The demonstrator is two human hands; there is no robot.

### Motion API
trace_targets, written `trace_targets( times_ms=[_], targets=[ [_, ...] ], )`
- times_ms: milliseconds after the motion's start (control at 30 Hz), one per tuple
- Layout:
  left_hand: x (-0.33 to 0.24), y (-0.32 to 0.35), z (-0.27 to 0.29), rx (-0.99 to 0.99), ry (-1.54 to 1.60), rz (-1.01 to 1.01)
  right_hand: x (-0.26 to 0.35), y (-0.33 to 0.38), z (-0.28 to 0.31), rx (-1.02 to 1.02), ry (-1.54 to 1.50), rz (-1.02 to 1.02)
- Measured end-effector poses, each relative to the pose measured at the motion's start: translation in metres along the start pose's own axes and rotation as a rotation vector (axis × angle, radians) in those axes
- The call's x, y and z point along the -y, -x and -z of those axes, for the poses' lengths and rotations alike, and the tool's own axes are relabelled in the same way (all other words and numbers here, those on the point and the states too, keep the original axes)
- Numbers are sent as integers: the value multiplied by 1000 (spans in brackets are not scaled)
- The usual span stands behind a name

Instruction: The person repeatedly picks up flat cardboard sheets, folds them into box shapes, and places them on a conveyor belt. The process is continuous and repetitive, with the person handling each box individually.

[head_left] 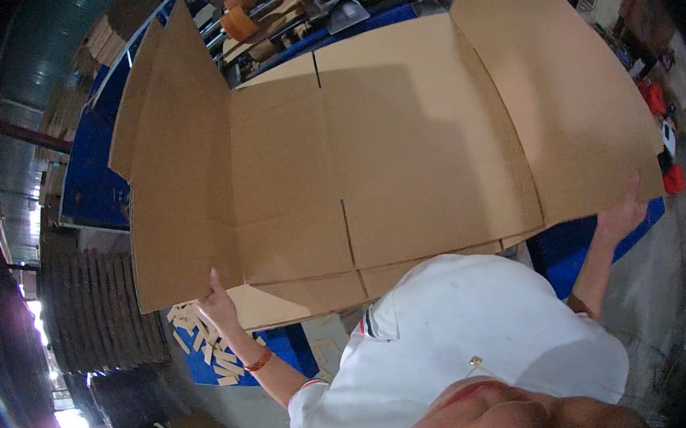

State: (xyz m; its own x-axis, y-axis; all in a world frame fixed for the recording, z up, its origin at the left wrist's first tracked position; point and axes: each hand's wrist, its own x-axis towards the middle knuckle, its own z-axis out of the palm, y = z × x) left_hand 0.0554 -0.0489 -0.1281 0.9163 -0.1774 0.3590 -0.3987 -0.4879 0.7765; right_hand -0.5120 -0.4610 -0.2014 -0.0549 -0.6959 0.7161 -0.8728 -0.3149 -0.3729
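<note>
A large brown cardboard sheet point(403, 150), creased and slotted like an unfolded carton, spans the view in front of me. Its left and right panels are bent upward from the middle. At the lower left corner, my left hand point(218, 310) grips the edge, thumb on the inner face and the other fingers mostly hidden. My right hand point(624, 212) is closed on the lower edge of the right panel, its fingers partly behind the board. The near flap of the sheet reaches my white shirt.
Beyond the sheet lies a blue machine with metal rods and an orange roller point(239, 22). Small cardboard offcuts point(220, 354) are scattered on a blue surface at lower left. Stacked flat cardboard point(100, 311) stands at the left. Red items point(673, 179) sit at the far right.
</note>
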Motion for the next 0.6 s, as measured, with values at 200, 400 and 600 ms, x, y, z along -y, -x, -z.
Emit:
trace_targets(
  times_ms=[200, 400, 600],
  targets=[
    [40, 26, -65, 20, 359, 1, 125, -38, -55, 33, -626, 246],
    [-50, 60, -118, 325, 68, -585, 158, -45, -82, 227, -568, 698],
    [-38, 96, -150, 757, -271, -854, 170, 7, -98, 398, -564, 1050]
  ],
)
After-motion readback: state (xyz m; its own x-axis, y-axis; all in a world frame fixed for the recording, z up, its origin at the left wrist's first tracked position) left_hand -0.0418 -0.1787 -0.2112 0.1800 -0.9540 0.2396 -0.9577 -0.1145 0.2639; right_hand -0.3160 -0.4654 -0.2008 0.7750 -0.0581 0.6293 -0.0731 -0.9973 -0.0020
